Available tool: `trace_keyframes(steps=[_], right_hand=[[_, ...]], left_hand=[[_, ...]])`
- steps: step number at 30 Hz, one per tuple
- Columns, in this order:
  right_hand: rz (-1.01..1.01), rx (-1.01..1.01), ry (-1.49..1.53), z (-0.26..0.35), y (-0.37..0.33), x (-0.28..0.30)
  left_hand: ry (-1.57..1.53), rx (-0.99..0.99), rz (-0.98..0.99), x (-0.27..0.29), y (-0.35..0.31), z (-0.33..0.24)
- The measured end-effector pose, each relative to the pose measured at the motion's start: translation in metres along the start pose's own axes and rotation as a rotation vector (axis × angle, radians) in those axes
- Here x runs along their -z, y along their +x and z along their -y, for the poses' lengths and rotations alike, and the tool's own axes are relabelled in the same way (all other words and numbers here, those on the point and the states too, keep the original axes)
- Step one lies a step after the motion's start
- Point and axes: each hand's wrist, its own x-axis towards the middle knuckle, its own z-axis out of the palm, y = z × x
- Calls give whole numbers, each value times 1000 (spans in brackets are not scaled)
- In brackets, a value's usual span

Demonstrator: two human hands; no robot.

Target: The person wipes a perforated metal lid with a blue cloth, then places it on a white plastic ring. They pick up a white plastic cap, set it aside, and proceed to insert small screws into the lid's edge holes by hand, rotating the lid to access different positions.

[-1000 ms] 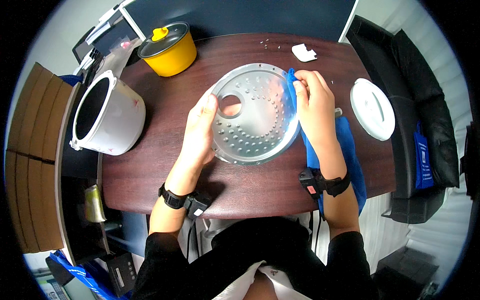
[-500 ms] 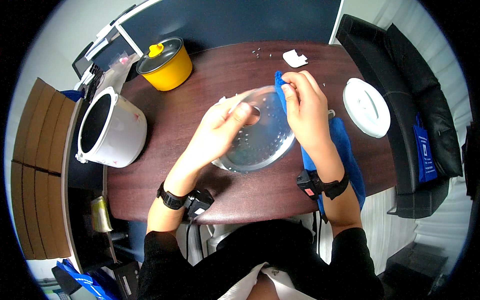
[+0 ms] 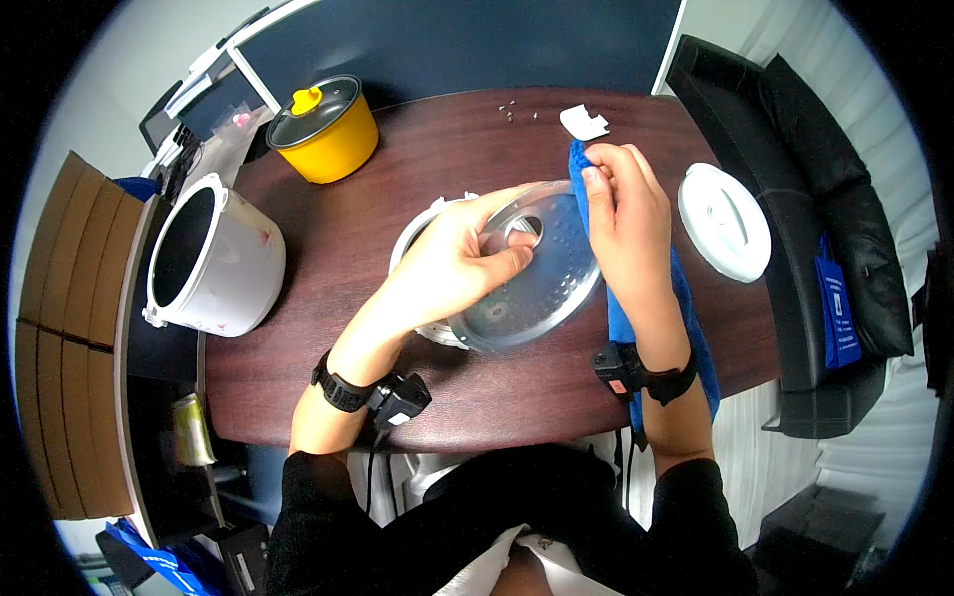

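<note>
A shiny round metal lid plate (image 3: 552, 278), dotted with small bumps, is held tilted above the table. My left hand (image 3: 442, 256) grips it, the thumb on its face at the central hole. At the plate's upper right edge, my right hand (image 3: 633, 223) pinches a blue cloth (image 3: 579, 164) between thumb and fingers. The cloth touches the rim there, and its long end hangs beneath my right wrist. Under the plate and my left hand lies a white ring-shaped part (image 3: 405, 246), mostly hidden.
A white pot-shaped housing (image 3: 243, 268) lies tilted at the left, near a yellow lidded pot (image 3: 333, 144). On the right rests a white oval lid (image 3: 723, 238). Toward the back are a white plastic piece (image 3: 583, 122) and several tiny parts. A black sofa (image 3: 825, 268) stands beyond the table.
The plate and both hands have shifted slightly to the right. More of the white ring-shaped part shows behind my left hand. The cloth remains against the plate's rim.
</note>
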Motion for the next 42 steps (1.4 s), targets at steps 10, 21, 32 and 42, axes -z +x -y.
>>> trace_keyframes(steps=[10,21,32,42], right_hand=[[53,123,44,26,-14,-8],[61,-124,-87,-27,-16,-25],[362,16,211,27,-44,-45],[375,148,340,55,-56,-50]], left_hand=[[-5,-14,12,-4,0,16],[-302,-120,-572,11,-22,37],[-722,-344,-752,15,-33,44],[-902,-76,-580,-20,-27,59]])
